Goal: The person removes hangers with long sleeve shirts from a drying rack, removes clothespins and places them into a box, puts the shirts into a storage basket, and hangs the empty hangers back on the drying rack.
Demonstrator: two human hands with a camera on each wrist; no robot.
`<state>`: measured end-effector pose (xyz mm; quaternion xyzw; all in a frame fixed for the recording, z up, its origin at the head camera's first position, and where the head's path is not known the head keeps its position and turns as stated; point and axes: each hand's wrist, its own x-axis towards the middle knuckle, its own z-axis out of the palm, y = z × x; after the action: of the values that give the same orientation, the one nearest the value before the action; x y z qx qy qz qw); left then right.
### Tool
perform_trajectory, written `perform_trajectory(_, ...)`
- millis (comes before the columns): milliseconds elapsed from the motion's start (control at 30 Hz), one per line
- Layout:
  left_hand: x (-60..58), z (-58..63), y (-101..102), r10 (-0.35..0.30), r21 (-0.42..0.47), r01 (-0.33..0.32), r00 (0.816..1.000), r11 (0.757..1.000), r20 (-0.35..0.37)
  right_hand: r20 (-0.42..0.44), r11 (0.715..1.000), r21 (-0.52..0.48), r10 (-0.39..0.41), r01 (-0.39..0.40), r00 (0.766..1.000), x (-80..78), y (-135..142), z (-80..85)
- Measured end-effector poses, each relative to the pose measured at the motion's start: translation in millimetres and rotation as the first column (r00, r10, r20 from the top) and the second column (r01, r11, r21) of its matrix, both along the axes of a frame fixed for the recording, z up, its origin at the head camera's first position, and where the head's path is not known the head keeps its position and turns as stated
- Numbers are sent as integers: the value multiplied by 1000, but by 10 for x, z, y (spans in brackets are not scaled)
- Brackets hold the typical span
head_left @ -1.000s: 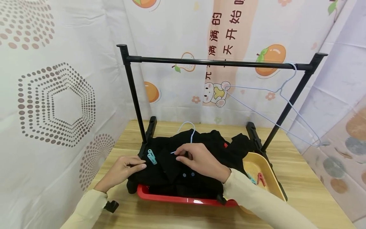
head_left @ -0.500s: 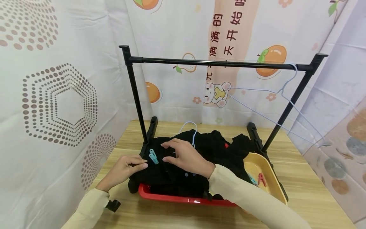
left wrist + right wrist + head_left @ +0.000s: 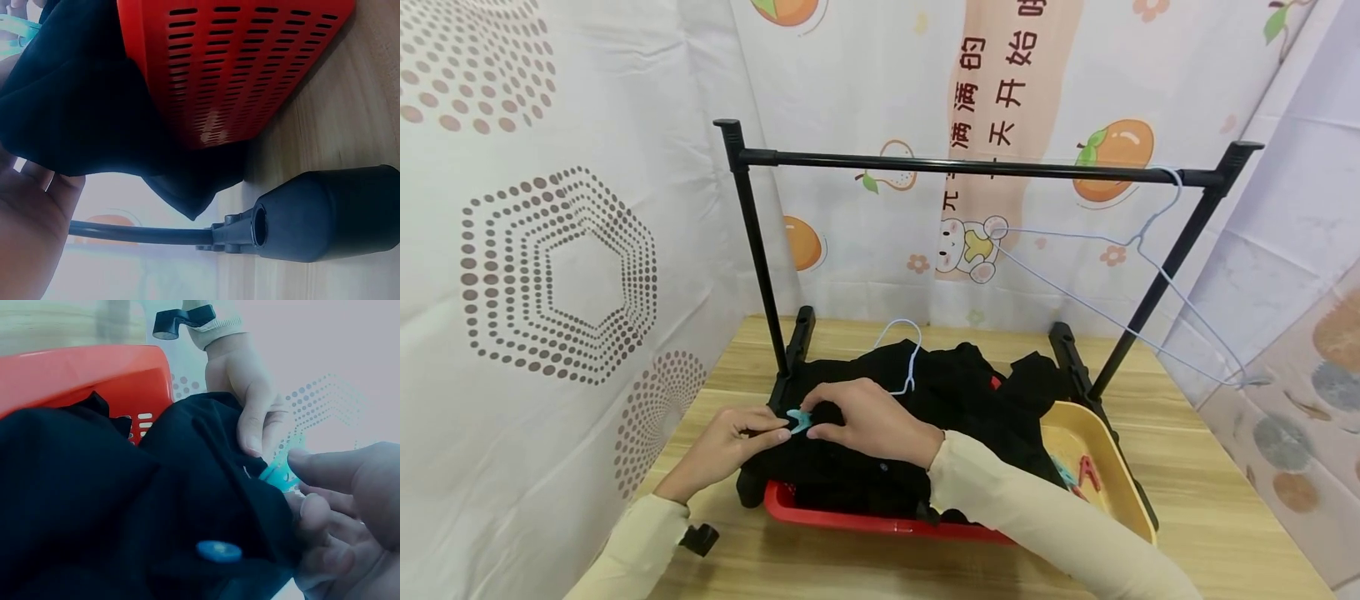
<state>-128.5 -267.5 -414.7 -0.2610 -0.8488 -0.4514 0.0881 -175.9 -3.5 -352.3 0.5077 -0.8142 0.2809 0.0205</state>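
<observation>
A black buttoned shirt [image 3: 977,417] lies heaped over a red basket [image 3: 880,524], with the hook of a pale blue hanger [image 3: 913,367] sticking up from it. My left hand [image 3: 730,446] pinches the shirt's left edge between thumb and fingers; in the left wrist view the black cloth [image 3: 81,119] drapes over that hand. My right hand [image 3: 876,423] holds a teal clothespin [image 3: 801,422] between thumb and fingertips, right beside the left thumb. In the right wrist view the clothespin [image 3: 281,475] is at the cloth's edge, partly hidden by the fingers.
A black clothes rack [image 3: 970,165] stands around the basket, a second blue hanger [image 3: 1138,240] hanging at its right end. At right, a yellow tray [image 3: 1131,492] holds red and teal clothespins [image 3: 1087,472]. A black rack foot [image 3: 325,212] stands near the basket.
My right hand has left the hanger and moved left to the teal clothespin, which it now grips and has turned. My left hand keeps its hold on the shirt.
</observation>
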Motion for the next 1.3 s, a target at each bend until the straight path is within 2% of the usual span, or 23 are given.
perform_trajectory(133, -2, 9, 14, 5, -2, -5, 1000, 1000, 2, -20, 1000, 2, -13, 13, 1000, 27, -54, 5)
perform_trajectory(333, 9, 17, 18, -7, -9, 7, 1000, 1000, 6, -113, 1000, -7, -18, 17, 993, 57, -88, 6)
perform_trajectory(533, -1, 7, -2, -7, -4, 7, 1000, 1000, 4, -218, 999, -24, -31, 27, 976, 57, -100, -14)
perform_trajectory(667, -5, 5, -1, -5, -4, 5, 1000, 1000, -1, -269, 998, -60, -11, -5, 963, 57, -108, -34)
perform_trajectory(1000, 5, -5, 15, -13, -2, 13, 1000, 1000, 1, -296, 977, -197, 23, -85, 955, 60, -140, -97)
perform_trajectory(1300, -9, -26, -2, -4, -7, 4, 1000, 1000, -17, -241, 927, -344, 66, -149, 968, 32, -158, -125)
